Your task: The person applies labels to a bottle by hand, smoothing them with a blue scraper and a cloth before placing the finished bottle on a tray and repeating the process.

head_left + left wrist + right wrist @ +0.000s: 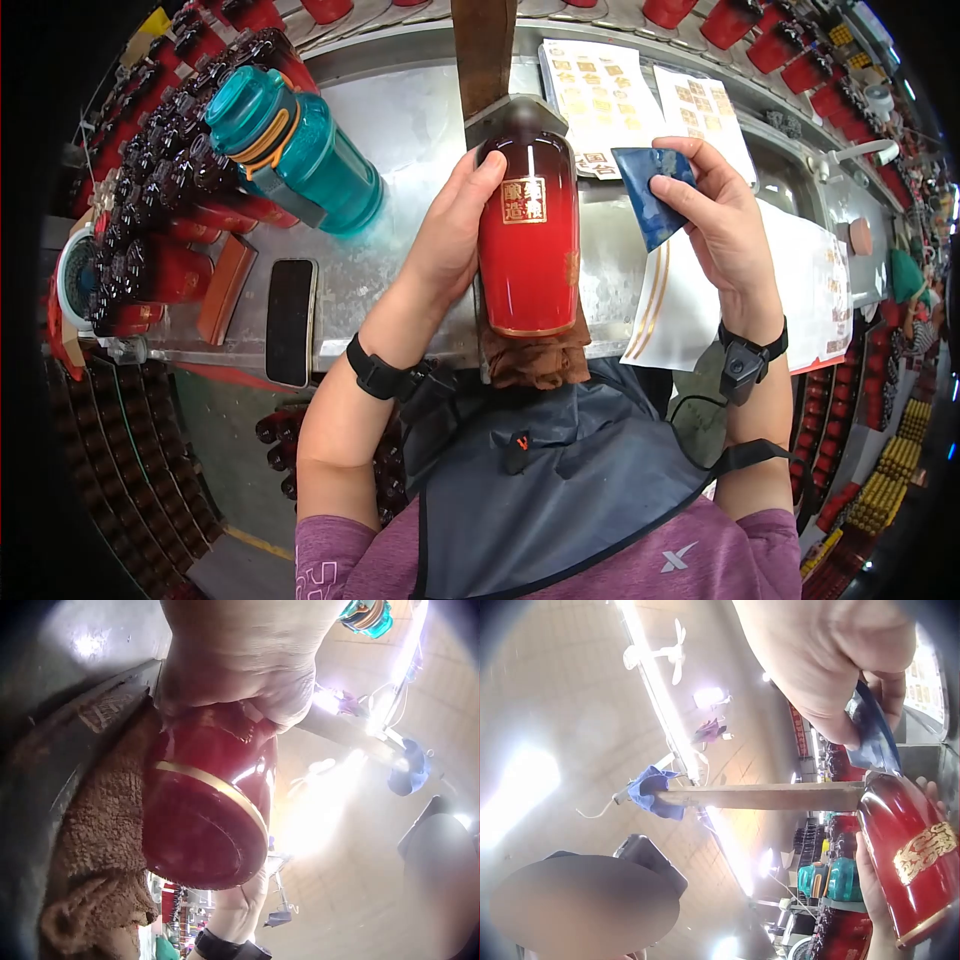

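Observation:
My left hand (455,215) grips a glossy bottle (530,270), dark at the neck end and red below. Gold characters mark its front, and a gold line circles its base (206,832). The bottle lies with its neck end away from me, its base over a folded brown cloth (535,358). My right hand (725,215) pinches a thin, flat blue piece (640,205) with slanted sides between thumb and fingers, to the right of the bottle. In the right wrist view this blue piece (874,735) overlaps the bottle's neck end.
On the metal bench are sheets of gold labels (600,90), a white sheet (790,280), a teal water bottle (320,160), a phone (291,320) and a brown case (226,290). A wooden post (486,50) rises beyond the bottle. Many dark-red bottles (160,180) crowd the left.

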A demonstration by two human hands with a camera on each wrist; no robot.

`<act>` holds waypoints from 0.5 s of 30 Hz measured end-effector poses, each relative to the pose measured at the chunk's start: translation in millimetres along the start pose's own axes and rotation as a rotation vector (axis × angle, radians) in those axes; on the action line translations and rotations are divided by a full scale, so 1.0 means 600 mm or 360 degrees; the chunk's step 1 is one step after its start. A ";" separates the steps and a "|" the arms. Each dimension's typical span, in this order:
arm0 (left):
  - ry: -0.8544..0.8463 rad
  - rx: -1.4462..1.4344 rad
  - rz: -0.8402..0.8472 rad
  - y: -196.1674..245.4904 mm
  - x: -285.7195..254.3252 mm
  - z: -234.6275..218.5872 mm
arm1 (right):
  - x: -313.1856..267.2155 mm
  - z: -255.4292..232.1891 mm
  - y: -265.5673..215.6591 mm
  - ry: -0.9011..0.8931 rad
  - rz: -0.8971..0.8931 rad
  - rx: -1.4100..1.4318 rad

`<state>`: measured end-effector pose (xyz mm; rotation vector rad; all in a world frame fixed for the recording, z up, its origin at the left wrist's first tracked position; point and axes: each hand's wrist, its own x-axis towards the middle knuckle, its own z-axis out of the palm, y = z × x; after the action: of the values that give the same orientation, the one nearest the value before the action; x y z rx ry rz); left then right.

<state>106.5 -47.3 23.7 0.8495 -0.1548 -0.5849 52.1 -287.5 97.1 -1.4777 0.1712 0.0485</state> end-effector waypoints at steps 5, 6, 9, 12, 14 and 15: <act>0.0109 0.0195 0.0033 -0.001 -0.001 0.005 | 0.010 0.035 -0.012 -0.0126 -0.0026 0.0201; 0.0162 0.0228 0.0026 -0.003 -0.001 0.003 | 0.012 0.042 -0.015 -0.0166 -0.0027 0.0284; 0.0188 0.0329 0.0042 0.001 -0.005 0.005 | 0.023 0.044 -0.010 -0.0286 -0.0091 0.0129; 0.0348 0.0527 0.0171 0.010 -0.022 0.018 | 0.024 0.058 -0.012 -0.0336 -0.0105 0.0027; 0.0324 0.0695 0.0290 0.003 -0.025 0.000 | 0.022 0.066 -0.014 -0.0296 -0.0120 0.0079; 0.0286 0.0873 0.0406 0.003 -0.027 -0.004 | 0.022 0.070 -0.015 -0.0305 -0.0114 0.0072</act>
<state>95.0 -35.8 25.0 1.3845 -0.2613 -0.2201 69.8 -247.5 107.8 -1.4242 -0.0356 0.1268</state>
